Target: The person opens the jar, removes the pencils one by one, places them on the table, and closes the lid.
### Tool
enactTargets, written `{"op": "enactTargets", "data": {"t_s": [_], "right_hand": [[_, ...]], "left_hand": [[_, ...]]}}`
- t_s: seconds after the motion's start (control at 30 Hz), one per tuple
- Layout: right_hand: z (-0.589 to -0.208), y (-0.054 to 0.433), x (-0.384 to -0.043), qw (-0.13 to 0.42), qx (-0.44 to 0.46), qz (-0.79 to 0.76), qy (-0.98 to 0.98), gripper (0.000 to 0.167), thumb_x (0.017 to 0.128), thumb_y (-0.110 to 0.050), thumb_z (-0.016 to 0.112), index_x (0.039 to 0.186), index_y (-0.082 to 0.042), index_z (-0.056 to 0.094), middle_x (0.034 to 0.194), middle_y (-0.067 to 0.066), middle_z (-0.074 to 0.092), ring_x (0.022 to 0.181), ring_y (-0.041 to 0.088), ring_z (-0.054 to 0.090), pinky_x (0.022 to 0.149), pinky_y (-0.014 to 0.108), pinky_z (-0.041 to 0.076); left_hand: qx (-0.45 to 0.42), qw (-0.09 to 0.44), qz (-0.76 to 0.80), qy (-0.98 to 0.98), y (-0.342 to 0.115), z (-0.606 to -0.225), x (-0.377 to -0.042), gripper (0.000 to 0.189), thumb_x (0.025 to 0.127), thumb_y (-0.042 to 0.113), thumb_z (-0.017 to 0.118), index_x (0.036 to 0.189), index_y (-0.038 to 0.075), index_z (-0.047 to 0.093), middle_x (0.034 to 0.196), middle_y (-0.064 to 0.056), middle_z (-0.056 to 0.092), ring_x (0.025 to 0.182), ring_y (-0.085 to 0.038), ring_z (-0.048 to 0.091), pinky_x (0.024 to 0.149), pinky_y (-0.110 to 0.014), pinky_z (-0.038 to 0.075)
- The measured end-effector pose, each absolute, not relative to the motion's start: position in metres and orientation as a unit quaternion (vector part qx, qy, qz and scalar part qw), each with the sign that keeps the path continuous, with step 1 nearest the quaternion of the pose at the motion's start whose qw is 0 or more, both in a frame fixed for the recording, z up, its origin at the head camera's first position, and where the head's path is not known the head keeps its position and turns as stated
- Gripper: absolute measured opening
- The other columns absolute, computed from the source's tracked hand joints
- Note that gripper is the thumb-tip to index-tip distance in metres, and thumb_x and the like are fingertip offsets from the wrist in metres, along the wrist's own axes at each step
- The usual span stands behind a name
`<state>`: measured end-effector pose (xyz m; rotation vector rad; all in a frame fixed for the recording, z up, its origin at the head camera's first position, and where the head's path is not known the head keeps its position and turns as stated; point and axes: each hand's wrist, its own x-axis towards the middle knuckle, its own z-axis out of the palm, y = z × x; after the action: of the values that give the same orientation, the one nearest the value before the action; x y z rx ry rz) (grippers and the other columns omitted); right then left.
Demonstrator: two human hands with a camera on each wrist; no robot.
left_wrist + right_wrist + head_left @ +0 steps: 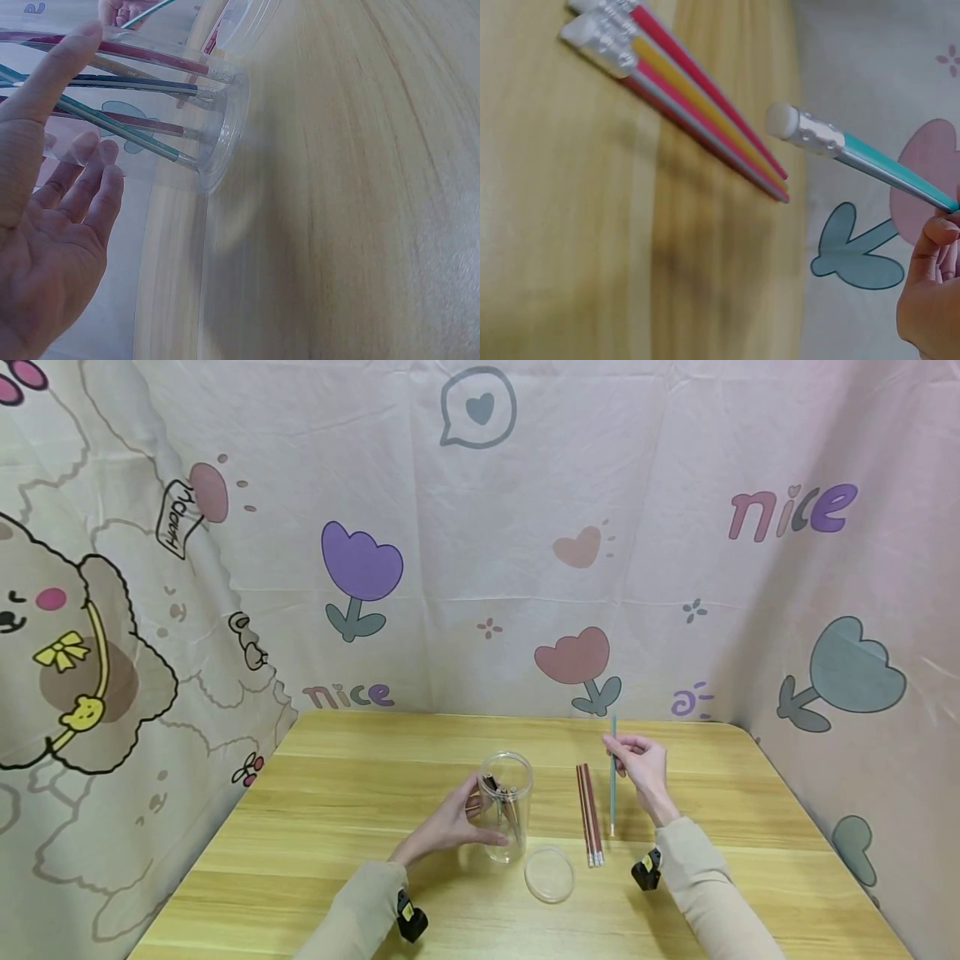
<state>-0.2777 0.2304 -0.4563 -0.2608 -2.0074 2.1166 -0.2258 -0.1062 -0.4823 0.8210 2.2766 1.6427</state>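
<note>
My left hand (452,823) grips a clear plastic jar (516,842), thumb on the near side and fingers behind. Several pencils stand inside it; in the left wrist view, a teal pencil (124,131) and a dark red pencil (150,54) have their eraser ends at the jar's base. To the right, my right hand (643,767) pinches another teal pencil (612,802) near its upper part, with the white eraser (782,121) end pointing down. A few pencils (589,814), red and yellow in the right wrist view, lie side by side between jar and right hand.
A round clear lid (550,875) lies on the wooden table (337,793) in front of the jar, towards me. Behind the table hangs a printed cloth (465,527), and another patterned cloth covers the left side.
</note>
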Motion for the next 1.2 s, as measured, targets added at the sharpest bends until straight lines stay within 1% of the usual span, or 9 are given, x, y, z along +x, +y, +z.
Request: {"op": "enactTargets", "data": {"t_s": [0.1,0.2,0.27,0.43,0.83,1.2], "right_hand": [[-0.460,0.231,-0.278,0.102,-0.092,0.712,-0.688,0.015,0.088,-0.016,0.079,0.076,-0.021,0.071,0.063,-0.013,0.070,0.050,0.001,0.052,0.046,0.014,0.045],[-0.462,0.232,-0.277,0.097,-0.095,0.707,-0.694,0.015,0.088,-0.017,0.078,0.077,-0.019,0.070,0.062,-0.013,0.069,0.050,0.001,0.052,0.047,0.014,0.046],[-0.464,0.232,-0.277,0.092,-0.096,0.702,-0.700,0.014,0.089,-0.017,0.078,0.079,-0.017,0.068,0.062,-0.014,0.069,0.051,0.000,0.052,0.047,0.014,0.047],[-0.468,0.233,-0.275,0.086,-0.102,0.698,-0.703,0.009,0.089,-0.016,0.077,0.087,-0.011,0.071,0.064,-0.014,0.069,0.052,0.001,0.054,0.049,0.015,0.050],[-0.476,0.237,-0.275,0.066,-0.102,0.687,-0.717,0.023,0.090,-0.015,0.076,0.103,0.003,0.070,0.065,-0.012,0.069,0.055,0.002,0.055,0.051,0.017,0.052],[-0.485,0.237,-0.277,0.052,-0.100,0.666,-0.737,0.022,0.091,-0.017,0.076,0.101,0.002,0.070,0.066,-0.013,0.069,0.053,0.001,0.054,0.052,0.017,0.053]], "left_hand": [[0.278,0.109,0.558,0.775,-0.106,-0.482,-0.226,0.101,0.072,0.013,0.090,0.153,0.009,0.031,0.150,-0.021,0.048,0.140,-0.045,0.047,0.119,-0.054,0.041],[0.278,0.109,0.558,0.774,-0.106,-0.482,-0.226,0.101,0.072,0.012,0.090,0.153,0.009,0.031,0.150,-0.021,0.048,0.140,-0.045,0.047,0.119,-0.053,0.041],[0.277,0.109,0.560,0.773,-0.106,-0.482,-0.226,0.101,0.071,0.012,0.090,0.153,0.010,0.031,0.150,-0.021,0.048,0.140,-0.045,0.047,0.119,-0.053,0.041],[0.274,0.109,0.561,0.773,-0.106,-0.482,-0.226,0.101,0.071,0.012,0.090,0.153,0.010,0.031,0.150,-0.021,0.049,0.139,-0.045,0.047,0.119,-0.054,0.041],[0.278,0.110,0.560,0.773,-0.107,-0.483,-0.226,0.100,0.072,0.013,0.090,0.153,0.009,0.031,0.150,-0.021,0.049,0.141,-0.044,0.046,0.119,-0.053,0.041],[0.284,0.108,0.558,0.772,-0.107,-0.484,-0.227,0.099,0.073,0.013,0.090,0.153,0.008,0.031,0.150,-0.023,0.048,0.140,-0.045,0.046,0.119,-0.054,0.041]]}}
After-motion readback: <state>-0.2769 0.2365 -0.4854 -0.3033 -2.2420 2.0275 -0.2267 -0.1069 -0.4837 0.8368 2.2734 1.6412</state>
